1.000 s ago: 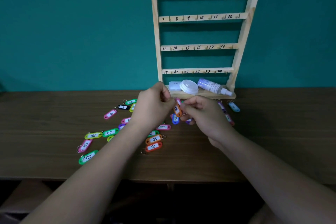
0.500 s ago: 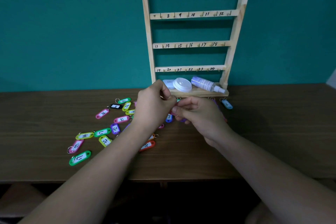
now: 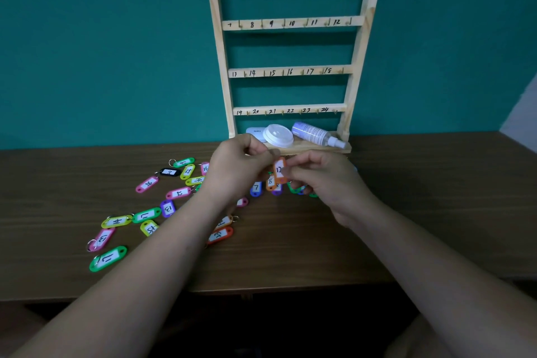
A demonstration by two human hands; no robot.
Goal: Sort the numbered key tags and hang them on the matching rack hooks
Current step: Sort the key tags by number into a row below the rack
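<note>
Key tags [image 3: 108, 258] lie scattered on the table [image 3: 290, 256], lower left; mid-frame, left hand [image 3: 238, 171] and right hand [image 3: 322, 180] each have a pinching grip on the orange tag [image 3: 279, 170], seemingly 12. Best to free its ring, then lift to the rack [image 3: 290, 23], second rail, right end.

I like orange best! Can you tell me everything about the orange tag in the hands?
The orange tag is a small plastic-looking oblong with a white label, handwritten with what looks like 12. It is held nearly upright above the table. The left hand pinches its top end, the right hand its lower side.
</note>
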